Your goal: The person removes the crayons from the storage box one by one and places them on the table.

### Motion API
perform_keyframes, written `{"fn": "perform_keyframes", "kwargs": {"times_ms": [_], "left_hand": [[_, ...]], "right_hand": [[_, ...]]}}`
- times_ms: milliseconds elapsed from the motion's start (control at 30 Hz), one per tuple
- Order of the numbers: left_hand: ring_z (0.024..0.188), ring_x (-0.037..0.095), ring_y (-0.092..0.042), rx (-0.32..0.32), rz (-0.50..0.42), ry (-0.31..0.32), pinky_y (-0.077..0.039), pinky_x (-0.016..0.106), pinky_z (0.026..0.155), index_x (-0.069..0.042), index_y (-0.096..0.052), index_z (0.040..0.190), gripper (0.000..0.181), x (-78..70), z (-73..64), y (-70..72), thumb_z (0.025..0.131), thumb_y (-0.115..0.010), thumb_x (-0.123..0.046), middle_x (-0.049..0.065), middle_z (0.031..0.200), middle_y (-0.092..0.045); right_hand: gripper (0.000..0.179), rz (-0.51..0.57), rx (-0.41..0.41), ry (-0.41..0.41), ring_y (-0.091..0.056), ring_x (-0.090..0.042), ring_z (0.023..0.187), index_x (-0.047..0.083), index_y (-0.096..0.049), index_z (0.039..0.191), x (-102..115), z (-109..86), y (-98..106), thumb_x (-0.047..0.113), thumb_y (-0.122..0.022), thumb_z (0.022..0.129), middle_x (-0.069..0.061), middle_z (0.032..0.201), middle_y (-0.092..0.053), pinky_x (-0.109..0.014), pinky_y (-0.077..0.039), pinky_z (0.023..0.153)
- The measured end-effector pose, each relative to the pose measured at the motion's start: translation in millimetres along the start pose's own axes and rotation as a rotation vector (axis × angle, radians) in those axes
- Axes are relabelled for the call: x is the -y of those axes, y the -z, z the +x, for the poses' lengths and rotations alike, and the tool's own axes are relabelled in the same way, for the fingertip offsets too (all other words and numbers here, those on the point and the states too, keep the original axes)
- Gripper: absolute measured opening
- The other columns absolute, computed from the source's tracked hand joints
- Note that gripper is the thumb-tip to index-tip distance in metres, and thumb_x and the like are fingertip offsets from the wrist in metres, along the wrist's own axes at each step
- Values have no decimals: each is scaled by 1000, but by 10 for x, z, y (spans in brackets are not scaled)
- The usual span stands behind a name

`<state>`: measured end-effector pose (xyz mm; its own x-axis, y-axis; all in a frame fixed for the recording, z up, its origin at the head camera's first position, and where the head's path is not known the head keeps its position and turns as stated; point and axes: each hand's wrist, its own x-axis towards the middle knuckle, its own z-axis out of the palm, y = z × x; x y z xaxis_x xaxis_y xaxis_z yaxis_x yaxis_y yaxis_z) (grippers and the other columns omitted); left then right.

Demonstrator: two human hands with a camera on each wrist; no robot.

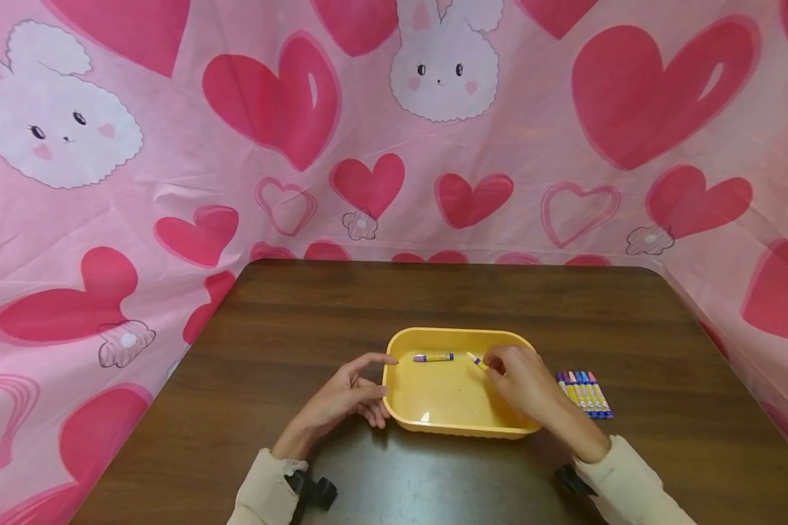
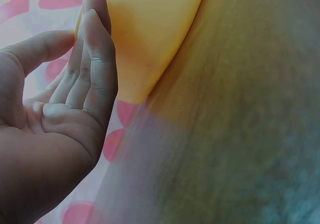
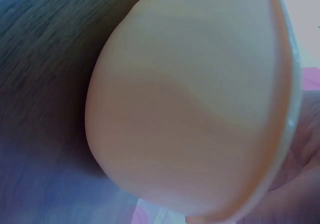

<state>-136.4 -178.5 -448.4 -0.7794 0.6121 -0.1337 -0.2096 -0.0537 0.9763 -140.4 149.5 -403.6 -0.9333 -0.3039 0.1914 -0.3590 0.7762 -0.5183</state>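
Observation:
A yellow plastic tray sits on the table. My left hand holds its left end, with the index finger and thumb at the rim; the left wrist view shows the fingers against the tray wall. Over the tray's right side, my right hand pinches a white-tipped crayon with a yellow wrapper. Another crayon, purple-tipped, lies inside near the back wall. In the right wrist view, the tray's outer wall hides most of the right hand.
Right of the tray, several crayons lie side by side in a row. The dark wooden table has a rounded back edge. Behind it and at both sides hangs a pink cloth printed with hearts and rabbits.

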Motion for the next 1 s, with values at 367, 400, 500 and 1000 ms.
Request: {"fn": "perform_keyframes", "kwargs": {"times_ms": [367, 400, 500, 1000], "left_hand": [[64, 21, -71, 3, 0, -5, -61, 35, 61, -2, -34, 149, 58, -2, 2, -5, 98, -62, -11, 15, 81, -74], [64, 21, -71, 3, 0, -6, -61, 35, 61, -2, -34, 149, 58, -3, 2, -7, 99, -62, -11, 14, 80, -74], [64, 21, -71, 6, 1, -10, -61, 35, 61, -1, -33, 149, 58, -7, 1, -11, 99, -61, -10, 14, 80, -74], [63, 21, -71, -3, 11, -7, -61, 34, 61, 1, -33, 148, 59, -7, -4, -17, 98, -62, -10, 14, 79, -73]], "right_hand": [[11, -13, -88, 5, -60, -13, 69, 4, -73, 87, -53, -142, 139, -2, -77, 79, 0, 77, -68, -36, -57, 67], [10, -15, -96, 9, -61, -13, 69, 4, -73, 87, -58, -155, 151, -2, -77, 79, 0, 77, -68, -36, -57, 67], [10, -17, -125, 28, -62, -13, 69, 4, -72, 85, -74, -198, 190, -2, -76, 79, 1, 76, -69, -37, -57, 67], [12, -35, -250, 27, -57, -6, 66, 8, -73, 86, -167, -437, 482, -2, -76, 80, 6, 74, -66, -24, -50, 57]]}}
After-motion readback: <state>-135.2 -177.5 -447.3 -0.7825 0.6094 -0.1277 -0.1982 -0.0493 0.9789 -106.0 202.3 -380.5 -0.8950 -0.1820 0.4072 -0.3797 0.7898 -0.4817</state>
